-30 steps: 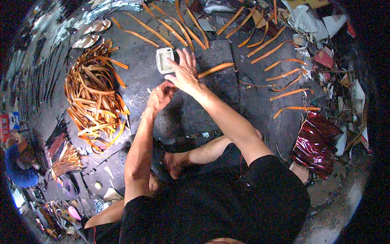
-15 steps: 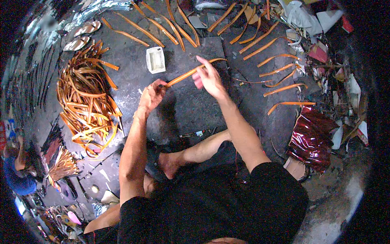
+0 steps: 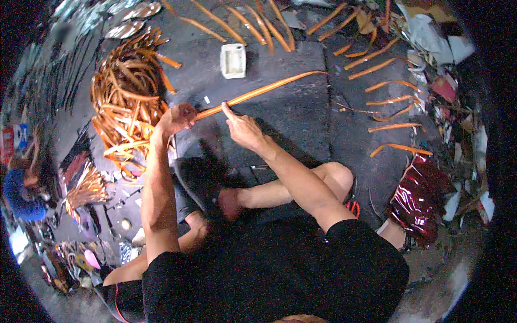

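Observation:
A long orange-brown strap (image 3: 269,87), glossy and narrow, slants up to the right over the dark work surface. My left hand (image 3: 177,119) is closed around its lower left end, and the fingers hide that tip. Close by, my right hand (image 3: 245,131) has its index finger stretched out, with the fingertip touching the strap. Its other fingers are loosely curled and partly hidden. Beyond the strap, its far end curves free. A small white rectangular tray (image 3: 233,61) lies farther away, above my hands.
A tangled heap of similar straps (image 3: 126,99) lies left of my left hand. Several single straps (image 3: 385,100) fan out at the far side and right. Shiny dark red sheeting (image 3: 420,202) and scraps sit at right. A person in blue (image 3: 24,188) is at far left.
My right hand has slid down the strap toward my left hand. The left hand has shifted leftward, still holding the strap end. The whole view has shifted a little.

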The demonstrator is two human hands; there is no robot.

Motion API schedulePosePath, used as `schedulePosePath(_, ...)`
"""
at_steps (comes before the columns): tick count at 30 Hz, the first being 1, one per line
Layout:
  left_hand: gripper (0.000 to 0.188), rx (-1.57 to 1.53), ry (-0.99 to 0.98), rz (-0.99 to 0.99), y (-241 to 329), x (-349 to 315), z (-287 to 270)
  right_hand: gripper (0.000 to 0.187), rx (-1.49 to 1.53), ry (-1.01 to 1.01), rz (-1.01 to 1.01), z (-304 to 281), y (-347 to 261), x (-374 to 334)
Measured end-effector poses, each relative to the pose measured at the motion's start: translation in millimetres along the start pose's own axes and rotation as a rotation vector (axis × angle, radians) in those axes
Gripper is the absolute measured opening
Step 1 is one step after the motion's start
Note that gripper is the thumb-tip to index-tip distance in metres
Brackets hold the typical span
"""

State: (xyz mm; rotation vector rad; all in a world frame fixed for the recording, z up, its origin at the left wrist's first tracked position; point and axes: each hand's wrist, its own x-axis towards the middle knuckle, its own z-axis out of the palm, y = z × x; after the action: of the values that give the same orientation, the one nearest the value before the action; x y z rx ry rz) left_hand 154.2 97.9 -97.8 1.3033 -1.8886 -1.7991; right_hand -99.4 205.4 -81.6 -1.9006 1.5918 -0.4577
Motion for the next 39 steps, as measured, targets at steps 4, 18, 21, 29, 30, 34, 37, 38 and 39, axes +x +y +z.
schedulePosePath(4, 0.025, 0.131, 0.087, -0.383, 20.0, -14.7, -23.3, 0.063, -0.020, -0.166, 0.057, 24.4, -31.7, 14.3)
schedulePosePath(18, 0.021, 0.655, 0.307, 0.303, 63.9, 12.6, 63.9, 0.043, 0.366, 0.097, -0.242, -22.4, 5.2, -22.6)
schedulePosePath(21, 0.024, 0.593, 0.201, 0.207, 56.9, 10.5, 64.2, 0.040, 0.616, 0.034, 0.167, -97.8, 51.7, -38.9)
schedulePosePath(29, 0.028, 0.765, 0.267, 0.242, 57.0, 12.1, 77.6, 0.035, 0.604, 0.388, 0.188, -129.1, 107.1, -39.7)
schedulePosePath(30, 0.028, 0.722, 0.215, 0.121, 57.1, 10.1, 75.2, 0.035, 0.660, 0.352, 0.190, -132.7, 97.8, -36.8)
schedulePosePath(34, 0.020, 0.676, 0.233, 0.240, 35.7, 19.3, 68.8, 0.036, 0.684, 0.374, 0.169, -144.8, 93.2, -37.3)
schedulePosePath(37, 0.021, 0.718, 0.244, 0.304, 45.3, 26.4, 72.7, 0.034, 0.645, 0.423, 0.162, -148.8, 108.5, -45.9)
schedulePosePath(38, 0.022, 0.695, 0.238, 0.259, 54.3, 24.2, 78.3, 0.034, 0.696, 0.426, 0.150, -146.2, 109.2, -45.0)
schedulePosePath(39, 0.022, 0.713, 0.239, 0.236, 63.0, 23.8, 83.4, 0.034, 0.721, 0.388, 0.189, -147.3, 109.2, -47.1)
